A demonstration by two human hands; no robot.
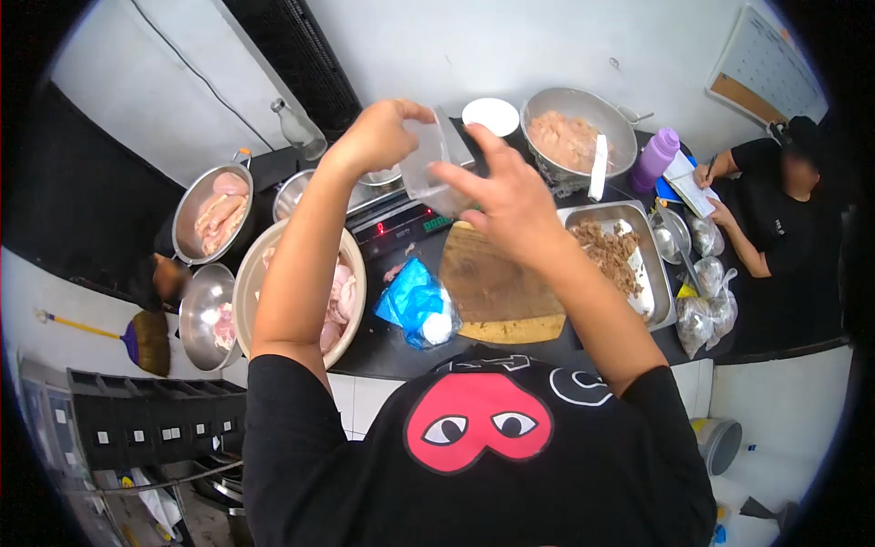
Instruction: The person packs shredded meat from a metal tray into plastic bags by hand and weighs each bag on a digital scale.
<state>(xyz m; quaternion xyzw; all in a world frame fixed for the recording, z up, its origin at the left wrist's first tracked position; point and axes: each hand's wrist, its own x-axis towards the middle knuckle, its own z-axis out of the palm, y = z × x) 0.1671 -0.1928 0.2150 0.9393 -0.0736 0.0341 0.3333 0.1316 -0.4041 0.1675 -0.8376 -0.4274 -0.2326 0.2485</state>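
My left hand (387,135) is raised over the scale, its fingers closed on the edge of a translucent plastic bag (427,169). The bag hangs with its mouth spread, and its exact shape is blurred. My right hand (510,196) is at the bag's right side, fingers stretched and apart; one finger overlaps the bag, but I cannot tell whether it touches. Below the hands are a digital scale (387,228) with lit red and green digits and a wooden cutting board (497,283). Beside the board lies a blue plastic bag (415,305) with something white.
At right, a metal tray (658,305) holds shredded meat, near knotted clear bags (706,319) and a purple bottle (654,159). A colander (622,150) of pale meat stands behind. Raw chicken fills a tub (244,292) at left. Another person (761,196) writes at far right.
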